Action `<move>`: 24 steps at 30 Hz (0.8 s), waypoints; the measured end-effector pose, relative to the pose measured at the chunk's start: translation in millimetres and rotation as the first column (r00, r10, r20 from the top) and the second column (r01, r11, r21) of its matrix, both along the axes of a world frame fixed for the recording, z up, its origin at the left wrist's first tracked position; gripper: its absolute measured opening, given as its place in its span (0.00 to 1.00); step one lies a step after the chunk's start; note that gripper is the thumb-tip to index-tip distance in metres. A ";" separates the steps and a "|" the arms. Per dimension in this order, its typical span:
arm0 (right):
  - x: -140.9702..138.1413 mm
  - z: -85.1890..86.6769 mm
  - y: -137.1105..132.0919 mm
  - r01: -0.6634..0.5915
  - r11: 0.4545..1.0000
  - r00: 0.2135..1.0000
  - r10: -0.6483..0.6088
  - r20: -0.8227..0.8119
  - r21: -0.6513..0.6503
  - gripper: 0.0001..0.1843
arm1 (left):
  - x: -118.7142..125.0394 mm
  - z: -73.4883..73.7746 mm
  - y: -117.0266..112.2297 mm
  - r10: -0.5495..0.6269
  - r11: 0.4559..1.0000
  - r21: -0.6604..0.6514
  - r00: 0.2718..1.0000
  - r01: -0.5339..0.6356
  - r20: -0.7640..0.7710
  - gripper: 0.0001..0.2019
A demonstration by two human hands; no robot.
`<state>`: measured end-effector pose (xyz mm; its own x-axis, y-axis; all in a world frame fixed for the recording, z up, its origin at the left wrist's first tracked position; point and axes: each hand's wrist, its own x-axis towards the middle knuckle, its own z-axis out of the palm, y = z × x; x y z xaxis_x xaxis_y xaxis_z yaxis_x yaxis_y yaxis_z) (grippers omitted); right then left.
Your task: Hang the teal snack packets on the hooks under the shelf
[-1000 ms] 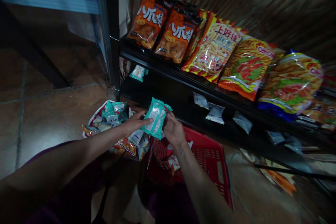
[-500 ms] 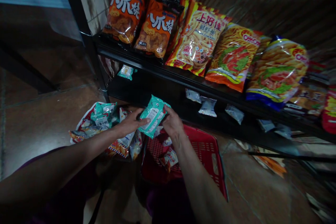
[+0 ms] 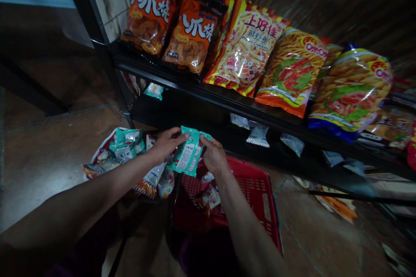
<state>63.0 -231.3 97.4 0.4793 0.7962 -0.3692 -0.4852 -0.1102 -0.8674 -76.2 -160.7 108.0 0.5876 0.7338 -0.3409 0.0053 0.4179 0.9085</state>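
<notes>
Both my hands hold one small teal snack packet in front of the black shelf's dark lower tier. My left hand grips its left edge with thumb and fingers closed. My right hand pinches its right edge. Beneath them stands a red plastic basket with a few small packets inside. A heap of small snack packets lies on the floor to the left of the basket.
A black shelf carries big orange snack bags, prawn cracker bags and further chip bags. Small packets lie on the lower tier. Brown tiled floor spreads to the left.
The view has shifted so the shelf sits slightly further left. The packet has tipped more upright between my hands, which have closed in on its edges.
</notes>
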 end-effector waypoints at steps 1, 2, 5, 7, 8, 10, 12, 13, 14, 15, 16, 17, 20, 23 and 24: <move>-1.1 -0.4 0.4 -0.007 1.000 1.000 0.007 0.009 -0.003 0.13 | 1.5 -0.7 0.4 0.028 0.999 -0.031 1.000 -0.028 0.001 0.13; -2.0 -0.9 0.9 -0.006 1.000 1.000 0.006 0.016 -0.006 0.14 | 2.7 -1.7 0.6 0.057 0.997 -0.057 0.998 -0.057 0.003 0.13; -5.1 -2.4 1.6 -0.022 1.000 1.000 0.022 -0.004 -0.013 0.15 | 4.6 -4.3 1.9 0.146 0.984 -0.101 0.989 -0.145 0.006 0.13; -8.2 -2.6 0.7 -0.092 0.996 0.995 0.091 -0.050 -0.010 0.18 | 5.0 -4.3 5.4 0.223 0.969 -0.111 0.975 -0.222 -0.004 0.14; -9.9 -2.6 -0.3 -0.139 0.990 0.988 0.138 -0.071 -0.011 0.19 | 5.0 -3.8 8.1 0.267 0.957 -0.119 0.964 -0.266 -0.007 0.14; -13.4 -2.5 -3.2 -0.223 0.974 0.971 0.218 -0.095 -0.039 0.20 | 4.9 -2.4 14.7 0.354 0.926 -0.140 0.935 -0.351 -0.002 0.14; -16.2 -2.7 -6.2 -0.266 0.961 0.961 0.258 -0.094 -0.081 0.21 | 4.5 -1.0 21.5 0.428 0.892 -0.161 0.904 -0.422 0.005 0.14; -17.3 -2.9 -7.4 -0.280 0.956 0.958 0.272 -0.089 -0.094 0.22 | 4.3 -0.5 24.6 0.454 0.877 -0.173 0.891 -0.447 0.002 0.14; -18.3 -3.1 -8.3 -0.291 0.952 0.955 0.284 -0.083 -0.094 0.23 | 4.2 -0.1 27.2 0.475 0.865 -0.184 0.880 -0.468 -0.004 0.13; -19.3 -3.4 -8.7 -0.298 0.951 0.953 0.292 -0.079 -0.082 0.23 | 4.1 0.1 29.3 0.492 0.853 -0.192 0.870 -0.485 -0.011 0.13; -20.3 -3.7 -8.7 -0.301 0.951 0.952 0.296 -0.077 -0.063 0.23 | 4.1 0.2 31.0 0.507 0.843 -0.197 0.862 -0.500 -0.016 0.13; -21.5 -3.9 -8.4 -0.302 0.952 0.951 0.297 -0.082 -0.047 0.24 | 4.1 0.2 32.3 0.521 0.834 -0.199 0.853 -0.514 -0.020 0.13; -25.4 -4.5 -6.8 -0.275 0.961 0.956 0.270 -0.113 -0.028 0.26 | 4.1 0.0 34.8 0.552 0.812 -0.208 0.833 -0.545 -0.027 0.13; -30.1 -4.9 -5.4 -0.234 0.972 0.965 0.228 -0.132 -0.030 0.28 | 3.9 -1.1 36.4 0.569 0.795 -0.228 0.821 -0.562 -0.039 0.14; -31.6 -5.2 -5.2 -0.221 0.975 0.967 0.216 -0.137 -0.028 0.29 | 3.9 -1.6 36.9 0.572 0.793 -0.229 0.819 -0.564 -0.037 0.14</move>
<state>31.4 -236.4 92.2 0.2398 0.8584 -0.4534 -0.5556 -0.2617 -0.7892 -72.3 -123.8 106.4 0.1019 0.8472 -0.5215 -0.3235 0.5239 0.7879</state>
